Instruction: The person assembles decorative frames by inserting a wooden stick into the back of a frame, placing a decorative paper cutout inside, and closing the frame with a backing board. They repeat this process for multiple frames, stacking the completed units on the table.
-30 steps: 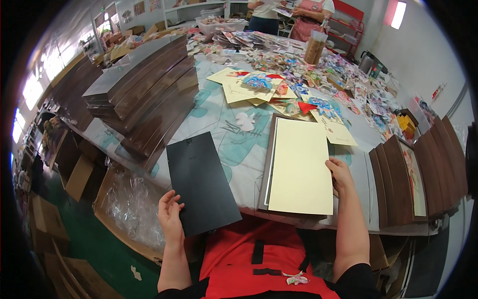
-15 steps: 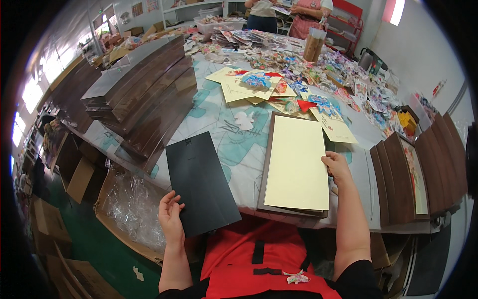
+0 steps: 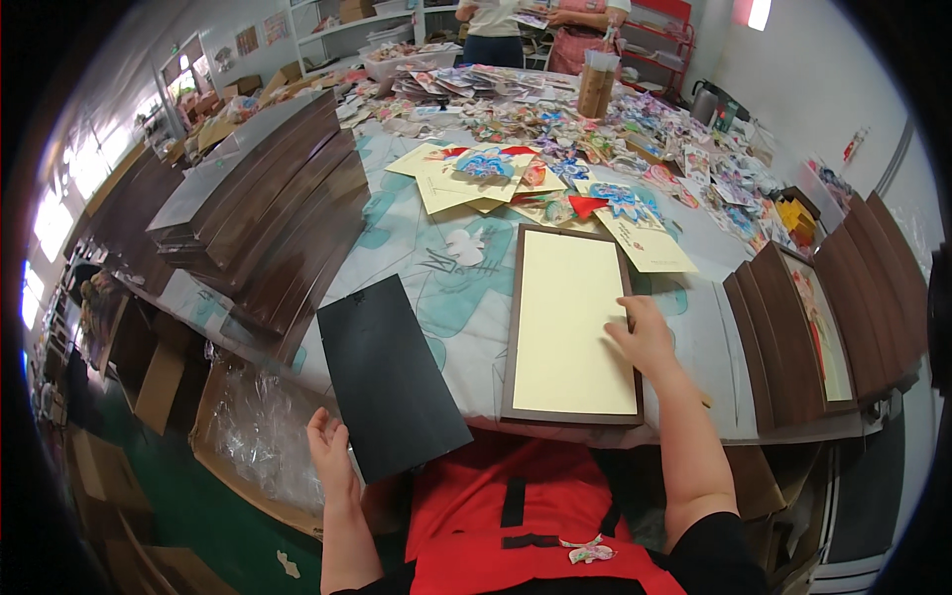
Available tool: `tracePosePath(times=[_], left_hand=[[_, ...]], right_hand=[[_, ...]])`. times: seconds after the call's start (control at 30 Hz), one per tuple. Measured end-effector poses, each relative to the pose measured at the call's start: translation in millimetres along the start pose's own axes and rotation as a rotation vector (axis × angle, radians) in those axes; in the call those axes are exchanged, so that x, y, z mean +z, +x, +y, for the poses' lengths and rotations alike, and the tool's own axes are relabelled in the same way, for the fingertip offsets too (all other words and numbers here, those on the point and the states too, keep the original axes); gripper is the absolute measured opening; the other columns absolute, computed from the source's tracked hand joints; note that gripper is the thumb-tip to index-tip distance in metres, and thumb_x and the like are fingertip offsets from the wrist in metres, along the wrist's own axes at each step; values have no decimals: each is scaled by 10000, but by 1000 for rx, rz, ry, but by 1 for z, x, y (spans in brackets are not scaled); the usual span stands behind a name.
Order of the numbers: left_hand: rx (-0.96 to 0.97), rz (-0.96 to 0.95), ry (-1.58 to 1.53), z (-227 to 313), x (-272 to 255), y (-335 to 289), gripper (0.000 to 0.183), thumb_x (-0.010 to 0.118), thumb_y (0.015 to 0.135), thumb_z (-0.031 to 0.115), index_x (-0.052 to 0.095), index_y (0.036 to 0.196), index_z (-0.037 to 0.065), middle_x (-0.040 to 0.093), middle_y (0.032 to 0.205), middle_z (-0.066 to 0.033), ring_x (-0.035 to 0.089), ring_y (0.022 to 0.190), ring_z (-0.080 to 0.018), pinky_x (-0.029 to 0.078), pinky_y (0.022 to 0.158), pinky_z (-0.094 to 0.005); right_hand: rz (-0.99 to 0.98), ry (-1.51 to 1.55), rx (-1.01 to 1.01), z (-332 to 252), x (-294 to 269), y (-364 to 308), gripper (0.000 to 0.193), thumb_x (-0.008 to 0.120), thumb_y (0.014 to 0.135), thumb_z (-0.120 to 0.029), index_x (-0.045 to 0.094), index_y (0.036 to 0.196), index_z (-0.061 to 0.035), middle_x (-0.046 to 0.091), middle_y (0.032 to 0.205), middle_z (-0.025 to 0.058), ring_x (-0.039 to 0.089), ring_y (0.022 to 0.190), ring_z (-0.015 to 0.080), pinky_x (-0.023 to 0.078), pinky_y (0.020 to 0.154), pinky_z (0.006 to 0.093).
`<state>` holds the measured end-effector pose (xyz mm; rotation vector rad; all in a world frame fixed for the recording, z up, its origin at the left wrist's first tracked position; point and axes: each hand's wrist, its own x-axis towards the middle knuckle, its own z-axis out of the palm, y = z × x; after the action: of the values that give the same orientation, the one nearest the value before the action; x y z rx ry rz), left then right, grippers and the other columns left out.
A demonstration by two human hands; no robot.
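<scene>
A dark brown frame (image 3: 510, 382) lies on the table in front of me, with a plain cream sheet (image 3: 570, 327) flat inside its border. My right hand (image 3: 647, 337) rests at the sheet's right edge, fingers apart, the fingertips over the cream surface. To the left a thin black board (image 3: 392, 382) lies tilted, its lower end reaching past the table's front edge. Beside that board's lower left edge is my left hand (image 3: 332, 446), with loosely bent, separated fingers; whether they touch the edge is hard to see.
Stacked brown frames (image 3: 258, 198) stand at left; more frames (image 3: 759, 342) lean upright at right. Cream cards with blue flowers (image 3: 486, 174) lie behind the frame, before many paper cut-outs (image 3: 555, 124). A carton of clear plastic (image 3: 263, 436) sits below left. Two people stand at the far end.
The cream sheet has settled inside the brown frame's border. My right hand has let go of its side edge and spread over it. My left hand stays by the black board, its fingers less over it.
</scene>
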<state>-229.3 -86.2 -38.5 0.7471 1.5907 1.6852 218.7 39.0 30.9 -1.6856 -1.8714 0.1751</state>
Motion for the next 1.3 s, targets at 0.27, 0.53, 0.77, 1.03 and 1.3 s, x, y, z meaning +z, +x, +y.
tracePosePath(times=[0.27, 0.53, 0.77, 1.03, 1.3], left_hand=[[-254, -266, -302, -6, 8, -11, 367, 497, 930, 82, 402, 1276, 5, 557, 1147, -128, 579, 984, -204, 496, 857, -331], [-122, -339, -360, 17, 13, -21, 366, 537, 928, 157, 440, 1244, 0, 563, 1168, -132, 585, 1031, -234, 503, 887, -360], [-128, -509, -407, 37, 42, -30, 400, 529, 928, 150, 421, 1281, -5, 549, 1208, -141, 575, 1064, -240, 491, 912, -371], [-162, -815, -389, 49, 134, -63, 409, 463, 939, 58, 389, 1336, -10, 542, 1228, -107, 532, 1107, -175, 415, 954, -297], [300, -816, 95, 22, 178, -36, 491, 454, 962, 133, 306, 1390, -55, 521, 1270, -144, 488, 1173, -175, 358, 997, -271]], right_hand=[[-294, -319, -213, -44, 2, -52, 644, 640, 788, -463, 491, 1282, -76, 398, 1397, 151, 335, 1306, 346, 210, 1046, 573], [-319, 23, -152, -40, -26, -64, 522, 724, 740, -287, 565, 1196, -90, 489, 1327, 121, 338, 1325, 316, 181, 1079, 552], [-176, 83, -127, -22, -25, -81, 404, 694, 779, -232, 612, 1143, -77, 595, 1166, 113, 479, 1144, 276, 345, 952, 452], [-235, 990, 353, -85, -29, -100, 516, 531, 904, -50, 335, 1368, 64, 642, 962, 73, 508, 703, 50, 428, 643, 195], [-2, 1117, 423, -18, -27, -72, 470, 504, 873, -14, 408, 1324, 80, 637, 981, 85, 596, 839, 111, 471, 758, 240]])
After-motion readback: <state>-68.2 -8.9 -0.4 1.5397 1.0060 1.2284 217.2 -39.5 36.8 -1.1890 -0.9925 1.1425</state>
